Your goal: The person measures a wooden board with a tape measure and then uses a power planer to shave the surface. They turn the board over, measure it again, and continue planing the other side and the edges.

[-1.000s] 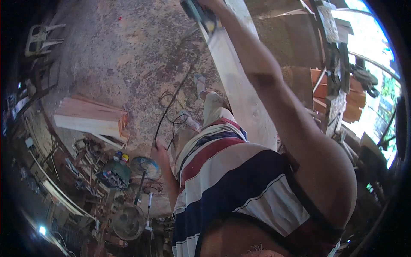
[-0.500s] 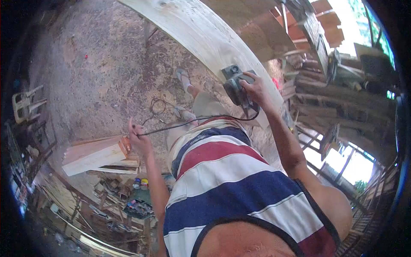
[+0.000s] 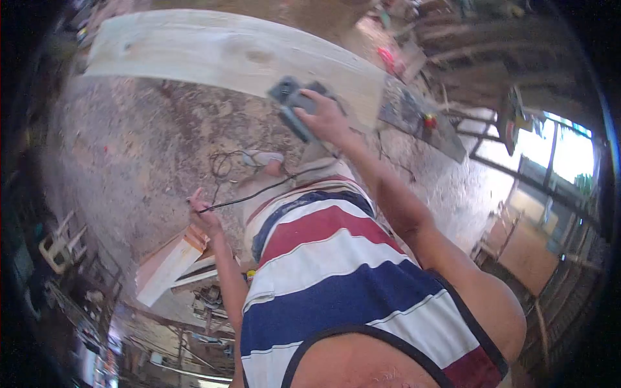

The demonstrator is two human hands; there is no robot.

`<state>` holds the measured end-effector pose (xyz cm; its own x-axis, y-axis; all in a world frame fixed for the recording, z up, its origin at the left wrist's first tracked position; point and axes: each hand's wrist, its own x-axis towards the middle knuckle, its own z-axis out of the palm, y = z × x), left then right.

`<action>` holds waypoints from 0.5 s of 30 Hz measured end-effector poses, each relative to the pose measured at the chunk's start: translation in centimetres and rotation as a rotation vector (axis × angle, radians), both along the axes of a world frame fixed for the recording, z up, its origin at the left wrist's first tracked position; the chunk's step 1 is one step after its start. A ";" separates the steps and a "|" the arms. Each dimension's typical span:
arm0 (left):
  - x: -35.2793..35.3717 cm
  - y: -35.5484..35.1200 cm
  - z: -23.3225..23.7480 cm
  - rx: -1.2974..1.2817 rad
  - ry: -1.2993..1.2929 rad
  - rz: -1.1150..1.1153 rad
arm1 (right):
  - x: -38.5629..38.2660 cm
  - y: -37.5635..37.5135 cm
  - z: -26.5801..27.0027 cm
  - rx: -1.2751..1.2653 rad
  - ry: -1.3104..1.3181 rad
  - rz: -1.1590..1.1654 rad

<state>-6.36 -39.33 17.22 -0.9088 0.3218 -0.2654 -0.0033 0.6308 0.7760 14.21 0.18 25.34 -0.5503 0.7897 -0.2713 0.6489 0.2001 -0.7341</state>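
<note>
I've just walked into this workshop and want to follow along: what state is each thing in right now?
sander: gripped, pressed on the plank; running or not, cannot tell.
right hand: closed on the sander.
plank: lying flat, raised above the floor.
cord: held up off the floor.
left hand: pinched on the cord.
boards: stacked on the floor.

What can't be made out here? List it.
Head view: sander underside, hidden by the right hand.
Head view: cord past the left hand, too thin.
Head view: whatever supports the plank, hidden beneath it.
Head view: lower-left clutter, blurred.
</note>
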 end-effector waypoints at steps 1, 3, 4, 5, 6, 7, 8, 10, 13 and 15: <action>0.5 0.9 -0.1 0.012 -0.060 0.026 | 0.1 0.3 0.3 -0.029 0.042 0.005; 1.0 2.0 0.2 0.015 -0.154 0.102 | 1.6 0.8 -0.7 -0.051 0.030 0.056; 1.2 2.6 0.0 0.058 -0.036 -0.028 | 2.6 1.4 -1.1 -0.067 0.036 0.097; 1.8 2.3 -0.5 0.091 0.080 -0.156 | 4.5 1.9 -1.2 -0.086 0.041 0.113; 2.7 1.9 -0.4 0.116 0.192 -0.285 | 7.0 2.2 -1.1 -0.111 0.048 0.130; 3.5 1.6 -0.3 0.098 0.077 -0.251 | 9.3 3.0 -1.0 -0.127 0.062 0.155; 4.3 1.9 -0.4 0.089 -0.033 -0.208 | 12.0 3.6 -0.6 -0.105 0.033 0.157; 6.0 2.2 -0.3 -0.091 -0.012 -0.275 | 18.8 4.2 -0.4 -0.015 0.070 0.155; 12.0 3.9 0.8 -0.460 0.160 -0.533 | 29.1 5.3 -0.4 -0.011 0.049 0.121; 16.0 5.5 1.8 -0.487 0.055 -0.570 | 33.5 6.1 0.4 -0.041 0.051 0.094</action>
<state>9.64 -33.80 19.00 -0.6527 0.6042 -0.4572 0.4571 0.7952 0.3984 47.66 6.32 25.75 -0.6351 0.7229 -0.2723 0.5904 0.2269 -0.7746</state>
